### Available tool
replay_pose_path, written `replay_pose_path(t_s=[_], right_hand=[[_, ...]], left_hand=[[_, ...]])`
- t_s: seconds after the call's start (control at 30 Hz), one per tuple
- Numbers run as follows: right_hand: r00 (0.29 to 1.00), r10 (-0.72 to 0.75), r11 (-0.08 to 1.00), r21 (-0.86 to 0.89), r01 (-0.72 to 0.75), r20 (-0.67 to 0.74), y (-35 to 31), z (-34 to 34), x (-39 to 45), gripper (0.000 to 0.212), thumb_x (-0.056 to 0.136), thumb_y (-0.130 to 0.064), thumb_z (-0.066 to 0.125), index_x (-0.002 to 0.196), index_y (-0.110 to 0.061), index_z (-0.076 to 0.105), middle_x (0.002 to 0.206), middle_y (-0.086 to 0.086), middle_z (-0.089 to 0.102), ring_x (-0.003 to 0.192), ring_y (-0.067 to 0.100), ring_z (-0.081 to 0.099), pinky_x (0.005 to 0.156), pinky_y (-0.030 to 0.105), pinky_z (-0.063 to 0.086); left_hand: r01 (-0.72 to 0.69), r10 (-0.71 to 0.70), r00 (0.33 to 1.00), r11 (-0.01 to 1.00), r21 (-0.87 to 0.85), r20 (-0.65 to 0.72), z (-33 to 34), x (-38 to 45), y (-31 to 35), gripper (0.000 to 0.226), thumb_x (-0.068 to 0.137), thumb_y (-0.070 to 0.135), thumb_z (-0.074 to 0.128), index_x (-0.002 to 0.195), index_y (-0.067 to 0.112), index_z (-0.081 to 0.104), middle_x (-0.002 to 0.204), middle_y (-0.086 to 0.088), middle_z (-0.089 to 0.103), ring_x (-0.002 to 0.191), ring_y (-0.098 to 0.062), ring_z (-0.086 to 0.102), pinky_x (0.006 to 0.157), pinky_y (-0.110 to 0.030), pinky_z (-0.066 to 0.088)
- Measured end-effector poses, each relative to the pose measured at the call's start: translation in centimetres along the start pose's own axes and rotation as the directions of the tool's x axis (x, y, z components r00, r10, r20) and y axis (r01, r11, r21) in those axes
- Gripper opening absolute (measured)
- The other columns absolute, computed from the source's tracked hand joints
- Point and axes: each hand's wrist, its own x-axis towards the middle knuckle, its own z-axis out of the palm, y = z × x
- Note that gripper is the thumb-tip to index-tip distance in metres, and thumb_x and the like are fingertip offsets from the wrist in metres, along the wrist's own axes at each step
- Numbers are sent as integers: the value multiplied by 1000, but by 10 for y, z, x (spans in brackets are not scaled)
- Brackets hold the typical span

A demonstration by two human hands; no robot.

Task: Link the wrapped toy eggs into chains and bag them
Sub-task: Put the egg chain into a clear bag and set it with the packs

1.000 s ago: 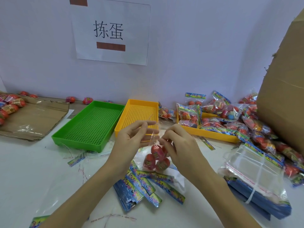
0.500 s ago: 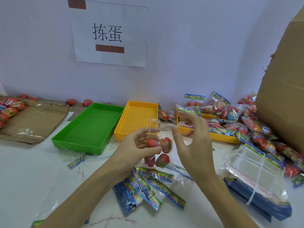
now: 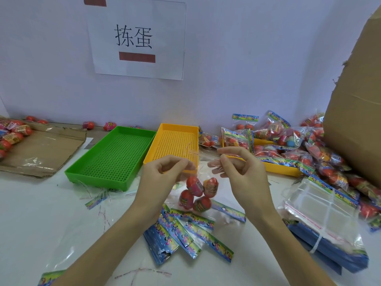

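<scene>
At centre frame the left hand (image 3: 165,174) and right hand (image 3: 241,170) each pinch an edge of a clear bag (image 3: 203,174) at its mouth, four wrapped toy eggs (image 3: 198,193) hanging in it above the white surface (image 3: 51,213). To do this well, I'd keep the mouth taut and level so the eggs settle low before sealing (thin film creases and slips easily). The eggs are glossy, rounded, red-orange foil; the film is crinkly and transparent. Perforated green tray (image 3: 111,155) and yellow tray (image 3: 175,143) sit behind, rigid plastic.

glossy clear plastic bag (image 3: 203,172), perforated plastic trays (image 3: 115,153), matt cardboard box (image 3: 358,112).
</scene>
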Motion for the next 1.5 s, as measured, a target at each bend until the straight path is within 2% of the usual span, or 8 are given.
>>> replay_pose_path(t_s=[0.27,0.37,0.47,0.57,0.77,1.0,1.3,1.5], right_hand=[[996,-87,985,-154,84,-17,2,4,-1,14,102,-10,61,107,-21,67,89,-7,78,86,12,74,75,28,59],[917,-396,810,-491,320,-55,1,7,-3,20,95,-10,72,111,-21,70,111,-6,68,106,13,64,91,31,53],[815,-576,644,-584,494,55,1,13,-4,15,93,-20,75,108,-18,77,112,0,67,108,21,59,95,37,48],[811,-574,610,-604,513,111,3,18,-6,18,95,-24,72,112,-19,78,111,-1,71,108,22,62,93,46,48],[820,-551,631,-565,531,155,5,11,-5,17,94,-21,71,105,-11,80,102,4,72,98,25,65,85,45,53],[751,-626,511,-617,598,210,4,6,-3,15,95,-11,73,105,-3,78,102,12,72,94,31,68,81,45,57],[736,-641,490,-621,612,220,3,5,0,13,90,-9,79,101,-3,78,101,11,71,94,29,65,82,39,57],[731,-629,496,-589,638,263,5,2,0,9,93,-8,74,98,-3,79,99,9,73,92,30,65,79,41,55]], left_hand=[[-33,32,998,999,13,56,3,-4,1,8,95,10,73,98,6,79,92,-9,81,83,-23,78,72,-22,59],[-22,21,999,1000,12,47,3,-4,0,8,96,11,72,97,8,79,91,-8,81,85,-25,78,73,-23,60],[-57,54,996,998,38,75,3,-4,-1,11,98,13,69,98,11,80,91,-7,81,86,-27,78,78,-27,62],[-166,150,983,973,158,108,3,-6,-1,12,99,15,70,100,19,82,88,0,80,84,-25,77,80,-31,63],[-336,270,938,866,371,218,4,-10,-2,18,99,9,68,100,21,81,84,11,78,77,-13,73,79,-32,60],[-369,315,928,847,382,198,6,-9,-1,17,99,9,69,102,20,81,85,10,79,79,-15,75,80,-36,60],[-391,327,917,848,358,229,2,-7,1,20,100,7,68,102,24,78,88,10,79,83,-14,76,80,-32,61],[-574,473,817,626,528,328,-3,-5,-1,15,98,4,69,106,11,79,89,9,76,83,-6,71,78,-29,59]])
